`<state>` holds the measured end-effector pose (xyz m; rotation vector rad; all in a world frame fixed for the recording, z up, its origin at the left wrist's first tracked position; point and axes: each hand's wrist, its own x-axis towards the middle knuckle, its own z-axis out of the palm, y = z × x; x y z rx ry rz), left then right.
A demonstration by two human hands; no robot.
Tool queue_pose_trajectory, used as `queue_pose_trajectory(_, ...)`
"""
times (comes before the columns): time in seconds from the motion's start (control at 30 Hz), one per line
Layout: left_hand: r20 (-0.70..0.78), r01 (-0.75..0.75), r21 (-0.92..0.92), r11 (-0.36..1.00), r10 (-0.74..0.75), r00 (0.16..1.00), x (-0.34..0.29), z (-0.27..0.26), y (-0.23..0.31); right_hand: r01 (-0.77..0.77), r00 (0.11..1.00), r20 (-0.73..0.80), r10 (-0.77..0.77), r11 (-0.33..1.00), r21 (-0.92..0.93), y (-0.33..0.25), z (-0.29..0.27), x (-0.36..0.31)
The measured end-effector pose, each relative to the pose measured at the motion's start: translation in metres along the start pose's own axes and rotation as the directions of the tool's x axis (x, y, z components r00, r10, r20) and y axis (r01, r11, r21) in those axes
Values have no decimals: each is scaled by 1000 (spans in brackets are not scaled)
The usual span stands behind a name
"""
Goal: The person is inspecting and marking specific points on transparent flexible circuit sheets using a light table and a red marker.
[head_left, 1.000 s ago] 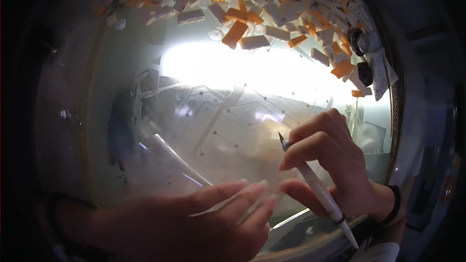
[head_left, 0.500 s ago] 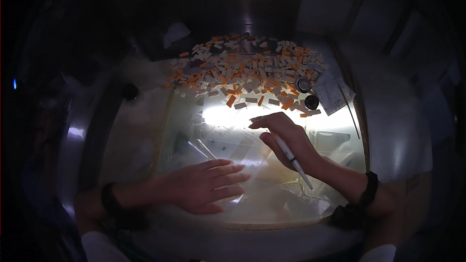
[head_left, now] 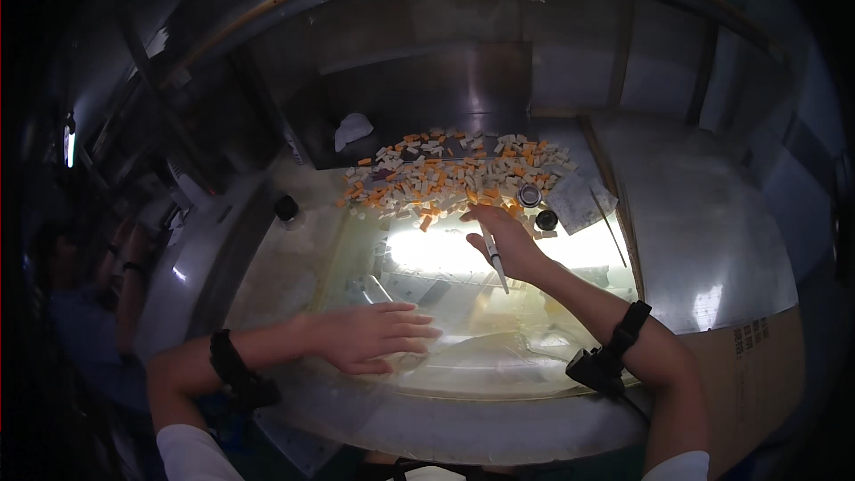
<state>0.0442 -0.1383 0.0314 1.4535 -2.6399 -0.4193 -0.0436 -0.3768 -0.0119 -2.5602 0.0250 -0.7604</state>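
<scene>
My left hand (head_left: 378, 337) is spread flat, palm down, over transparent film (head_left: 463, 338) on the near left part of the lit glass panel (head_left: 356, 249). Tucked in my right hand (head_left: 509, 240) is a white pen-shaped tool (head_left: 493, 258), slanting down toward me. The fingertips of that hand reach the near edge of a heap of small orange and white blocks (head_left: 445, 165). Whether they also touch a block I cannot tell. Just beyond and right of this hand stand a small jar (head_left: 529, 195) and a round black container (head_left: 546, 220).
A greyish sheet (head_left: 579, 200) and a thin stick (head_left: 609, 230) lie right of the heap. At the left stands a black-capped bottle (head_left: 286, 207); crumpled white material (head_left: 354, 130) sits behind it. A cardboard sheet (head_left: 739, 383) is at the lower right. Another person (head_left: 89, 303) sits far left.
The view has tilted up, showing more of the back wall. My right hand has moved toward the heap with the pen-shaped tool. The left hand stays spread over the film.
</scene>
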Motion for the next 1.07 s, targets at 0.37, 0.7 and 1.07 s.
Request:
queue_pose_trajectory(0.37,-159,365,588,722,-339,927,17,-94,84,-198,941,-187,281,908,369,-2,-20,-5)
queue_pose_trajectory(0.7,-482,504,-838,210,-719,-501,-124,68,181,-131,987,-125,100,954,-270,26,-108,2)
queue_pose_trajectory(1.07,20,-241,-970,12,-991,-133,-144,157,212,-167,914,149,377,685,-710,63,-115,-13)
